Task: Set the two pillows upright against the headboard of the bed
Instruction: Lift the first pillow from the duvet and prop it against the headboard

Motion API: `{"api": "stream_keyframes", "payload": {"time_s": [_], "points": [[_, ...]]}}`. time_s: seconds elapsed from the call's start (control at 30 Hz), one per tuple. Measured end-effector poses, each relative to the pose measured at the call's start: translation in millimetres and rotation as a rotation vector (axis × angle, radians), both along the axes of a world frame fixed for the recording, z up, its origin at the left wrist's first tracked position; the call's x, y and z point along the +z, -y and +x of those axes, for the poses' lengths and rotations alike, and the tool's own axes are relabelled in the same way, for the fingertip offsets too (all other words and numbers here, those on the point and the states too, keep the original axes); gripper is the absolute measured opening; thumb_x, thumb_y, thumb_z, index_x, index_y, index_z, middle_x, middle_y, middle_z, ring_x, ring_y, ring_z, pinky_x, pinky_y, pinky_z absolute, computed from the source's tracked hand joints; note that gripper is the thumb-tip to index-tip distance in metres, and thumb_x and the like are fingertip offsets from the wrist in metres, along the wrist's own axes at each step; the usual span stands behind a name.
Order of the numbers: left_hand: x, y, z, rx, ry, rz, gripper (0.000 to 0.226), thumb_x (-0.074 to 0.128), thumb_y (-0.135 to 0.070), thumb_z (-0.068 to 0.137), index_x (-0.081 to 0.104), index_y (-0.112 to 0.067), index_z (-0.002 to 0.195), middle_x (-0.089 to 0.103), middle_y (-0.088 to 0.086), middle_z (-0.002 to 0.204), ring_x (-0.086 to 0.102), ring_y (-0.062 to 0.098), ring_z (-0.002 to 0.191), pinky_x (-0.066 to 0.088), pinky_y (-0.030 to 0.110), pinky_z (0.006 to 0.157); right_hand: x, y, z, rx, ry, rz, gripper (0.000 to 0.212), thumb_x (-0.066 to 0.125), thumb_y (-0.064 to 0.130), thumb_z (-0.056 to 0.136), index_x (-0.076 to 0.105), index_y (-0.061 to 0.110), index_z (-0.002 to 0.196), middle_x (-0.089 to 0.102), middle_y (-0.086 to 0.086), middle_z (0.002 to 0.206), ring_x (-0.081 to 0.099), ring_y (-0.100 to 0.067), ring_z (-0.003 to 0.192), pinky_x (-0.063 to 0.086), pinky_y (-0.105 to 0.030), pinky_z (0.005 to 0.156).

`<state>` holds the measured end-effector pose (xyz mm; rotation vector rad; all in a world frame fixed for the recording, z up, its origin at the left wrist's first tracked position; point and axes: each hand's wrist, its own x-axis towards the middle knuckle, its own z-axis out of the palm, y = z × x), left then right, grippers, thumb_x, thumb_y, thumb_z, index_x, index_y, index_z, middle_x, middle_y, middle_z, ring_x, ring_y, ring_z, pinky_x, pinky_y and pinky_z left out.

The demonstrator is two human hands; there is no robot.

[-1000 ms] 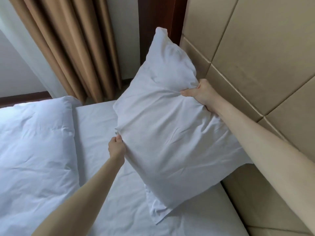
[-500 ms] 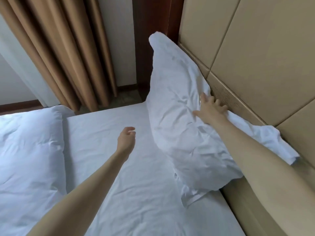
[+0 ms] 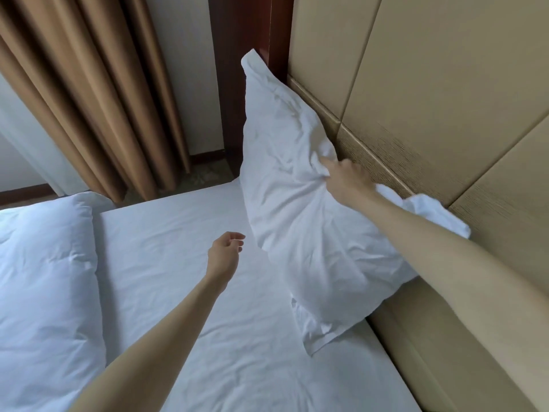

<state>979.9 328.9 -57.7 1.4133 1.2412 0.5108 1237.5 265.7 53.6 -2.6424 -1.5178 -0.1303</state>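
One white pillow [image 3: 297,227] stands on edge, leaning against the tan padded headboard [image 3: 445,99] at the bed's far corner. Its lower corner rests on the white sheet [image 3: 178,278]. My right hand [image 3: 344,179] is at the pillow's upper edge next to the headboard, with its fingers pinching the bunched fabric. My left hand [image 3: 224,254] hovers over the sheet just left of the pillow, with its fingers apart and nothing in them. I cannot pick out a second pillow for certain.
A puffy white duvet or cushion [image 3: 44,278] lies on the left part of the bed. Brown curtains [image 3: 104,114] hang beyond the bed's far edge. A dark wooden post [image 3: 237,84] stands behind the pillow's top corner.
The pillow went from being held in the air to leaning on the headboard. My left hand let go and drew back. My right hand lay flat on it, then closed on the top edge.
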Motion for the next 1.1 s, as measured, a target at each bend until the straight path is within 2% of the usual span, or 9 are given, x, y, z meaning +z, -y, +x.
{"api": "stream_keyframes", "payload": {"time_s": [0.1,0.2,0.4,0.5,0.6,0.77,0.83,1.0,1.1], "points": [[21.2,-7.7,-3.5,0.018,0.013,0.056,0.034,0.034,-0.008,0.092,0.065,-0.015,0.104,0.065,0.008,0.108,0.06,0.021,0.1,0.042,0.026,0.072,46.0,-30.5,-14.4,0.112,0.023,0.188,0.038,0.044,0.008,0.089,0.053,0.016,0.125,0.062,-0.027,0.103,0.06,-0.047,0.093,0.043,-0.043,0.065],[36.2,-22.3,-9.5,0.085,0.041,0.026,0.035,0.034,-0.015,0.093,0.061,-0.019,0.114,0.062,0.009,0.114,0.059,0.021,0.097,0.044,0.029,0.074,85.7,-55.4,-28.4,0.185,0.122,0.297,0.054,0.039,0.0,0.085,0.05,0.019,0.134,0.061,-0.024,0.104,0.06,-0.043,0.088,0.036,-0.04,0.062],[27.8,-2.0,-3.9,-0.184,0.066,-0.328,0.062,0.031,-0.067,0.089,0.019,-0.046,0.146,0.038,-0.004,0.143,0.049,0.027,0.116,0.041,0.044,0.094,118.5,-84.5,-42.3,0.174,0.064,0.515,0.064,0.035,-0.002,0.082,0.049,0.025,0.138,0.062,-0.021,0.117,0.06,-0.041,0.093,0.049,-0.045,0.075],[29.5,-4.3,6.9,-0.162,0.225,-0.304,0.062,0.031,-0.066,0.09,0.007,-0.051,0.146,0.017,-0.014,0.158,0.03,0.027,0.141,0.027,0.046,0.113,121.3,-83.1,-41.9,0.18,0.015,0.638,0.062,0.037,-0.001,0.081,0.052,0.023,0.136,0.067,-0.02,0.1,0.061,-0.038,0.087,0.047,-0.04,0.068],[36.0,-20.0,14.1,-0.15,0.307,-0.161,0.058,0.029,-0.06,0.094,0.008,-0.05,0.147,0.012,-0.022,0.158,0.019,0.015,0.145,0.018,0.043,0.119,115.7,-69.9,-25.8,0.143,-0.004,0.712,0.054,0.043,0.003,0.084,0.055,0.021,0.133,0.068,-0.019,0.09,0.061,-0.038,0.083,0.041,-0.033,0.063],[26.7,-17.0,38.6,-0.283,0.257,-0.083,0.054,0.029,-0.046,0.1,0.012,-0.039,0.15,0.013,-0.019,0.157,0.017,0.007,0.144,0.016,0.023,0.11,74.8,-37.3,2.8,0.006,-0.159,0.739,0.044,0.05,0.013,0.093,0.052,0.02,0.136,0.068,-0.019,0.113,0.061,-0.037,0.104,0.05,-0.045,0.087],[10.0,-4.3,46.1,-0.366,0.156,-0.085,0.053,0.033,-0.038,0.101,0.016,-0.036,0.15,0.016,-0.011,0.159,0.02,0.012,0.145,0.021,0.026,0.11,42.3,-19.5,12.8,-0.114,-0.21,0.653,0.044,0.049,0.019,0.096,0.046,0.022,0.14,0.061,-0.018,0.122,0.057,-0.039,0.11,0.048,-0.047,0.089],[-27.0,23.5,39.8,-0.386,-0.071,-0.157,0.055,0.038,-0.018,0.097,0.026,-0.027,0.15,0.028,0.003,0.157,0.029,0.021,0.142,0.026,0.032,0.112,-22.0,13.9,21.3,-0.348,-0.326,-0.013,0.083,0.056,0.039,0.088,0.003,0.021,0.151,0.023,-0.018,0.15,0.032,-0.042,0.132,0.033,-0.051,0.1],[-29.8,24.9,32.7,-0.331,-0.145,-0.133,0.054,0.037,-0.013,0.094,0.033,-0.023,0.147,0.042,0.006,0.147,0.042,0.02,0.131,0.034,0.022,0.1,-43.8,23.7,11.3,-0.284,-0.217,-0.187,0.092,0.054,0.056,0.082,0.0,0.023,0.148,0.031,-0.016,0.143,0.039,-0.042,0.124,0.033,-0.054,0.096]]}}
